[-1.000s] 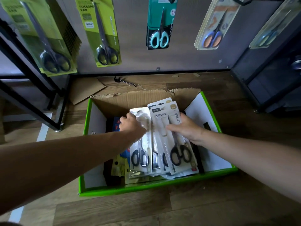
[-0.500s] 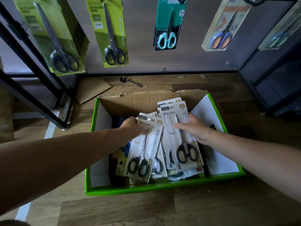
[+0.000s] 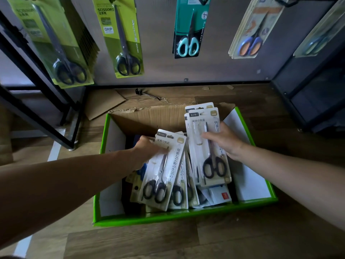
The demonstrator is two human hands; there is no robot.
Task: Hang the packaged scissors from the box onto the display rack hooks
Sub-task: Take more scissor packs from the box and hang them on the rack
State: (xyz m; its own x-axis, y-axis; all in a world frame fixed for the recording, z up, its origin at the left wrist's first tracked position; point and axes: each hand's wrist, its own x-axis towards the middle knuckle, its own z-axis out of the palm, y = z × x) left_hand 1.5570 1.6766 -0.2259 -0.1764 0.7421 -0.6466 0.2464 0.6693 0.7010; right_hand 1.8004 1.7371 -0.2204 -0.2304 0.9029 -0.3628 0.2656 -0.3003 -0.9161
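A green-edged cardboard box point(image 3: 168, 219) stands on the wooden floor, holding several white packs of black-handled scissors. My left hand point(image 3: 147, 150) grips the top of one tilted pack point(image 3: 164, 171), its thumb on the front. My right hand point(image 3: 222, 140) holds a small stack of the same white packs point(image 3: 207, 146), lifted upright above the box's right half. More packs point(image 3: 182, 191) lie fanned between them. On the rack's grey back panel point(image 3: 214, 58) hang other scissors packs from hooks.
Green packs point(image 3: 123, 38), a teal pack point(image 3: 189, 28) and an orange-and-blue pack point(image 3: 252, 32) hang above. A loose metal hook point(image 3: 147, 94) and torn cardboard point(image 3: 104, 103) lie behind the box. Black rack legs point(image 3: 37, 107) stand at left, a dark shelf unit point(image 3: 313, 98) at right.
My left hand has pulled one pack free and tilted it to the left. My right hand has lifted its stack higher, away from the rest.
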